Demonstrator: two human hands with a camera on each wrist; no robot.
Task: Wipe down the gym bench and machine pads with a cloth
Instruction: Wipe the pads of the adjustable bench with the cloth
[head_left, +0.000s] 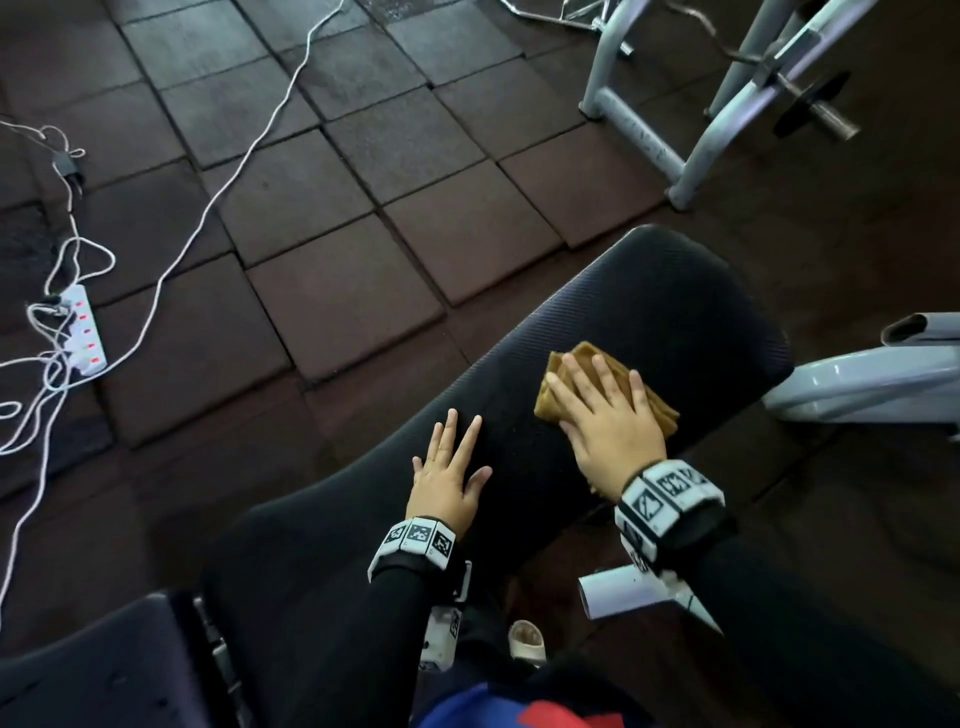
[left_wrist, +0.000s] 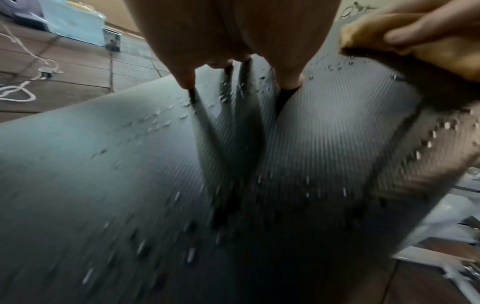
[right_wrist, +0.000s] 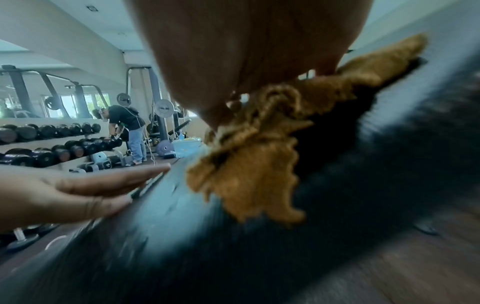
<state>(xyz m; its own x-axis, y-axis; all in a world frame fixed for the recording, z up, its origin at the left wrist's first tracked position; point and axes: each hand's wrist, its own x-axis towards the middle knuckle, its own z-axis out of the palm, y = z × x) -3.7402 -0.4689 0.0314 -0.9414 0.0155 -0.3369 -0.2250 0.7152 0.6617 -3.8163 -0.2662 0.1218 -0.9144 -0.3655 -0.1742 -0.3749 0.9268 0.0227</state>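
A long black padded bench (head_left: 649, 306) runs from bottom left to upper right in the head view. A brown cloth (head_left: 566, 364) lies on its pad, and my right hand (head_left: 602, 410) presses flat on it with fingers straight and spread. My left hand (head_left: 449, 475) rests flat on the pad just left of the cloth, fingers straight. The left wrist view shows the ribbed pad (left_wrist: 324, 144) with water droplets, and the cloth (left_wrist: 441, 55) at top right. In the right wrist view the cloth (right_wrist: 249, 170) bunches under my palm, with my left hand (right_wrist: 85, 189) beside it.
A white power strip (head_left: 83, 332) and loose white cables (head_left: 228, 171) lie on the dark rubber floor tiles at left. Grey machine frames (head_left: 691, 140) stand at top right and beside the bench (head_left: 872, 384). Another person (right_wrist: 130, 131) stands by a dumbbell rack (right_wrist: 46, 148).
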